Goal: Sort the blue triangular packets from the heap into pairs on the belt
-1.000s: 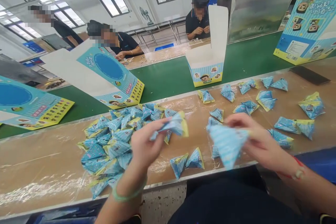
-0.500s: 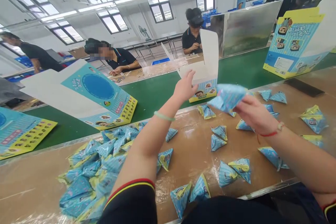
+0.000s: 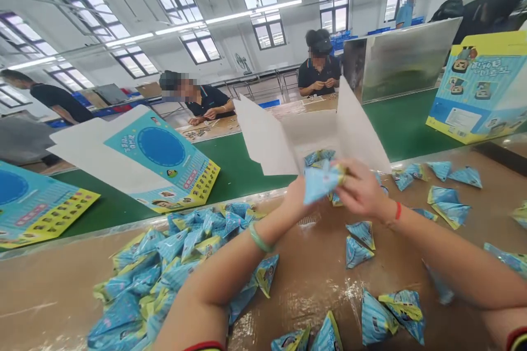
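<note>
A printed carton with white inner flaps leans with its mouth toward me, and blue triangular packets show inside it. My right hand pinches another blue-and-yellow triangular packet in front of that mouth. Beside it, my left hand is at the carton's near edge; the packet and the carton hide its fingers, so its grip does not show. Under my left forearm and to its left lies a heap of similar packets. Packets in pairs lie on the brown tabletop.
Open printed cartons stand left, far left and right on a green strip. A metal panel rises behind. A dark flat object lies at right. Several people are across the room, some seated at a bench.
The carton has tipped toward me, its mouth now facing me. My right hand has moved left with the packet to the opening. My left hand has come lower, to the carton's near edge.
</note>
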Motion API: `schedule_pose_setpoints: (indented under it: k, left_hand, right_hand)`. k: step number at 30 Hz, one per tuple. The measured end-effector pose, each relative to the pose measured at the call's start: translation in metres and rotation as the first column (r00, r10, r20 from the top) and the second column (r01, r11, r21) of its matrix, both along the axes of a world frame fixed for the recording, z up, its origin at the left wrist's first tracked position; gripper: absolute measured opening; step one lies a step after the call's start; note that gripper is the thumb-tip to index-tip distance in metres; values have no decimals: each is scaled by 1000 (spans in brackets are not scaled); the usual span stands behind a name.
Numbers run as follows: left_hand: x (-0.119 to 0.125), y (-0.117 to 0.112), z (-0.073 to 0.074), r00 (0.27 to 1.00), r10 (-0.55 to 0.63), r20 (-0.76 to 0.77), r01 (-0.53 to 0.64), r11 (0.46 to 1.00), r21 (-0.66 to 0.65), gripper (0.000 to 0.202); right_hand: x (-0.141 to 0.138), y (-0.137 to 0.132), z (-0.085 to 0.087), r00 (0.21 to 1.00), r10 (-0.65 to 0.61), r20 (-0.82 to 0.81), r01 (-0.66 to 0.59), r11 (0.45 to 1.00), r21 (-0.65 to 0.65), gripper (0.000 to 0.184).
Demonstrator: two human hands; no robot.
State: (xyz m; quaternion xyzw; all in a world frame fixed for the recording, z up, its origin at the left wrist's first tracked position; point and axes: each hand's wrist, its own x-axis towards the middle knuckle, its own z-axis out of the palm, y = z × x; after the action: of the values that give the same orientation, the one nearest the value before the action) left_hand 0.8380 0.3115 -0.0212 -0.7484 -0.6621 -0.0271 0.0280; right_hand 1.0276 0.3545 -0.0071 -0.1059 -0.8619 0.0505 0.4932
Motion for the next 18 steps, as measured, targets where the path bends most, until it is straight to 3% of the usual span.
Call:
schedule_pose_setpoints:
  k: [2, 5, 7, 10, 18]
  left_hand:
    - [2, 0, -1, 1000, 21, -7, -21, 1000, 23, 54]
    - [3, 1, 1, 998, 52, -41, -49, 997, 68, 60]
    - [3, 0, 2, 997, 49, -62, -44, 996, 79, 61]
    - [2, -4, 0, 996, 25, -83, -18, 997, 77, 61]
    - [10, -26, -19, 998, -33, -47, 34, 999, 17, 61]
  right_hand:
    - [-20, 18, 4, 979, -187, -78, 180, 979, -95, 20]
    - [-37, 46, 14, 928, -370, 41, 366, 890, -273, 20]
    - [-35, 57, 19, 927, -359, 108, 374, 868, -327, 24]
    - [-16, 59, 23, 957, -263, 125, 291, 888, -356, 24]
    - [36, 26, 12, 987, -115, 112, 151, 902, -405, 20]
